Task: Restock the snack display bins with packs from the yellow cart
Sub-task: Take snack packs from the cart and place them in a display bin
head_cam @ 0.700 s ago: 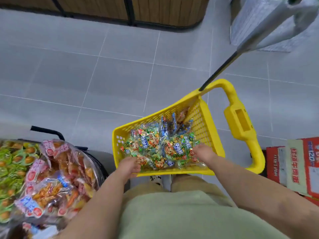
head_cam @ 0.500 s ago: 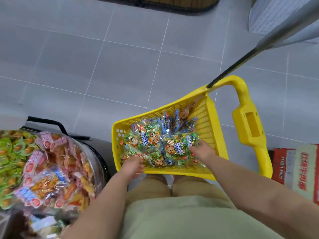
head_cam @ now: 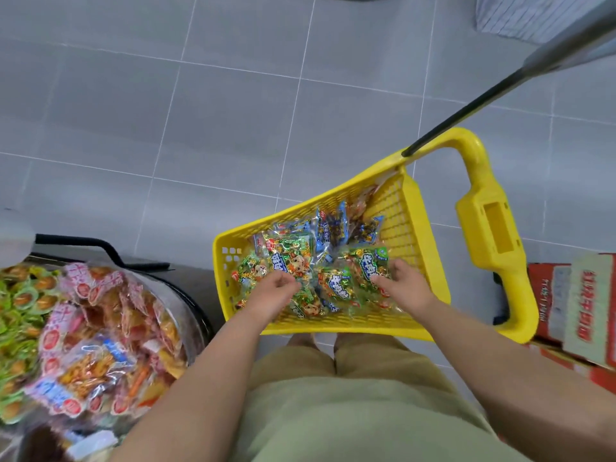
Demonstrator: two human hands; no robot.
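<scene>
Two hands sit inside the yellow plastic mesh cart (head_cam: 410, 208) — left hand (head_cam: 273, 291) and right hand (head_cam: 405, 285) each curl round crinkly green snack packs (head_cam: 290, 258), probably gathering a bundle for the heaped clear display bin (head_cam: 195, 303) to their left.

Display bin (head_cam: 195, 303) left, packs (head_cam: 290, 258) in cart (head_cam: 333, 326) ahead, boxes (head_cam: 566, 295) right

Soft, even light is falling from overhead, keeping the grey floor (head_cam: 233, 111) bright and leaving only faint shadows beside the yellow cart (head_cam: 493, 235). Small glints are flashing off the clear wrappers of the packs (head_cam: 293, 258) and the heaped snacks (head_cam: 100, 328) at near left. Motion blur is smearing the red boxes (head_cam: 573, 305) at right. The wide lens is bending the tile lines and stretching the edges.
</scene>
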